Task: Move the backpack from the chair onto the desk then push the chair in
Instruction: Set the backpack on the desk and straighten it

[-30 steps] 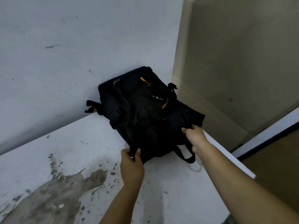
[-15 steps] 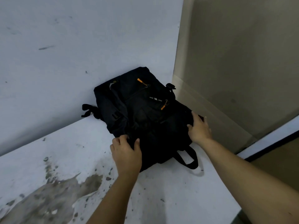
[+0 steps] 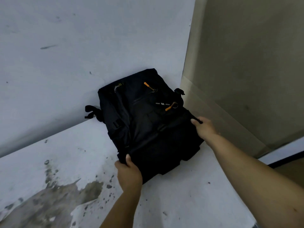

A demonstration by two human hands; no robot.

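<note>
Backpack (image 3: 148,125) on tabletop (image 3: 189,195), far end against wall. Soft fabric, we judge; sags. Left hand (image 3: 129,171) pinches near corner, right hand (image 3: 204,127) grips right edge.

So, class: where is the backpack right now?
The backpack lies on the desk at its far right corner, top against the wall, left hand and right hand gripping it.

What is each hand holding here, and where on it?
Both grip the black backpack: left hand pinches its near bottom corner, right hand its right side edge.
</note>
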